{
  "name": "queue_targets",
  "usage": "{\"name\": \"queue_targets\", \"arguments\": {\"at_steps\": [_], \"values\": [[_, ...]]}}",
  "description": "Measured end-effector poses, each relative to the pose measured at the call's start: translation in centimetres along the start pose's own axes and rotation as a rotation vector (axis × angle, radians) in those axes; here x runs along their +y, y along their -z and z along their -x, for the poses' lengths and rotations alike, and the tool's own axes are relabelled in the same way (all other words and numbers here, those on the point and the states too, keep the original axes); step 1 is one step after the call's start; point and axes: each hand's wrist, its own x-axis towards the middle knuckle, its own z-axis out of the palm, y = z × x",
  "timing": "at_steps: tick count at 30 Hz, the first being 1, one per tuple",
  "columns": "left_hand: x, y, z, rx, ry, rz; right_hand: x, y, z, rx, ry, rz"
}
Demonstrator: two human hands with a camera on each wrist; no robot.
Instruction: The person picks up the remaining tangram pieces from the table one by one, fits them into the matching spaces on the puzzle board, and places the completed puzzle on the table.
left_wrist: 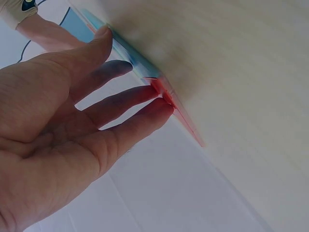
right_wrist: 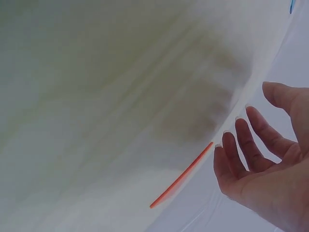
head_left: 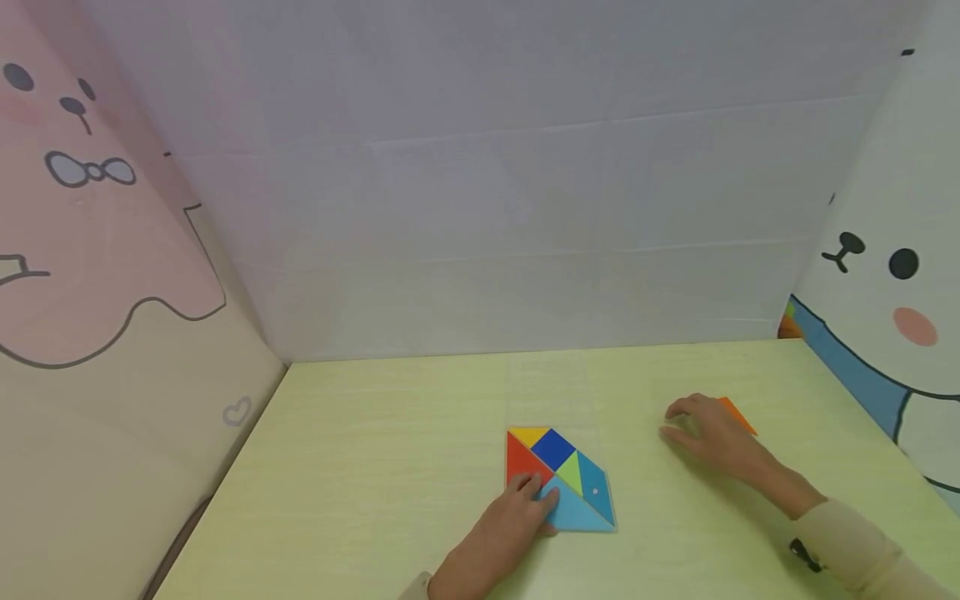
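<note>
A flat tangram shape lies mid-table, made of a yellow triangle [head_left: 528, 436], a dark blue square [head_left: 553, 450], a red triangle [head_left: 522, 457], a light green triangle [head_left: 572, 475], a light blue triangle [head_left: 579, 511] and a blue piece [head_left: 596, 482] with a white dot. My left hand [head_left: 506, 525] rests on its near left side, fingertips on the red and light blue triangles. To the right, my right hand [head_left: 712, 437] hovers low over the table with loosely bent fingers and nothing between them. Partly hidden behind it is an orange piece [head_left: 738, 415], also in the right wrist view [right_wrist: 182, 174].
A pale wooden-look table [head_left: 375, 450] carries the pieces. Behind it hangs a plain white sheet [head_left: 510, 233]. Cartoon-printed panels rise at the left [head_left: 112, 250] and right [head_left: 892, 250]. Something small and black [head_left: 805, 555] shows at the right sleeve.
</note>
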Motion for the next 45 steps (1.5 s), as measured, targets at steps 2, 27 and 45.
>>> {"name": "queue_targets", "arguments": {"at_steps": [2, 27, 45], "values": [[0.0, 0.0, 0.0, 0.003, -0.002, -0.002, 0.2, 0.1, 0.1, 0.014, 0.009, 0.010], [0.0, 0.0, 0.0, 0.016, -0.013, -0.007, 2.9, 1.6, 0.8, 0.029, -0.058, 0.062], [0.1, 0.3, 0.0, -0.013, -0.002, -0.002, 4.5, 2.4, 1.4, 0.035, -0.101, 0.097]]}}
